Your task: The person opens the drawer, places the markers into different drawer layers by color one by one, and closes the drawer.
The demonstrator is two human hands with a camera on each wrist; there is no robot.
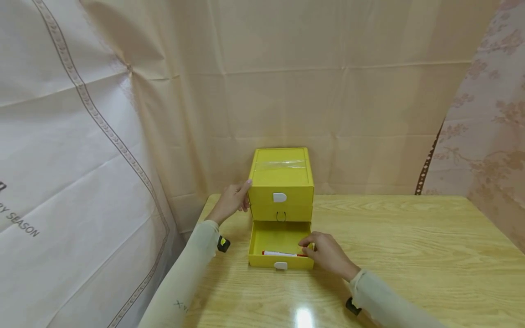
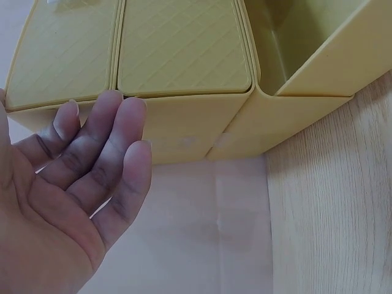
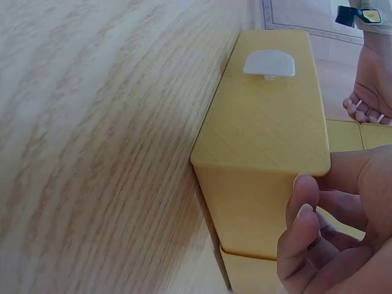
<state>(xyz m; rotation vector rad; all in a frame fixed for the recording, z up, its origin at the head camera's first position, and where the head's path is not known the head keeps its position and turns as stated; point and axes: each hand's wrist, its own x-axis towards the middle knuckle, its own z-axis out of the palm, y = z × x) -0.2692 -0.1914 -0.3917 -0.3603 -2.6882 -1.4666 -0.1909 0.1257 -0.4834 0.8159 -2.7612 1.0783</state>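
A yellow desktop drawer box (image 1: 280, 175) stands on the table, its bottom drawer (image 1: 279, 234) pulled out. Along the inside of that drawer's front lies a white marker (image 1: 280, 253) with red ends. My right hand (image 1: 326, 255) reaches over the drawer's right wall, thumb and index tips right by the marker's right end. In the right wrist view those tips are hidden behind the drawer, while the other fingers (image 3: 300, 236) bend loosely outside its corner. My left hand (image 1: 231, 200) rests against the box's left side, thumb at the top edge, fingers (image 2: 104, 119) gently bent.
The upper drawers are closed; one bears a white tab (image 1: 280, 197), another a dark loop (image 1: 281, 216). Clear tape (image 1: 280, 164) crosses the box's top. Wooden table (image 1: 402, 255) extends to the right, with a beige cloth (image 1: 283, 91) hanging behind.
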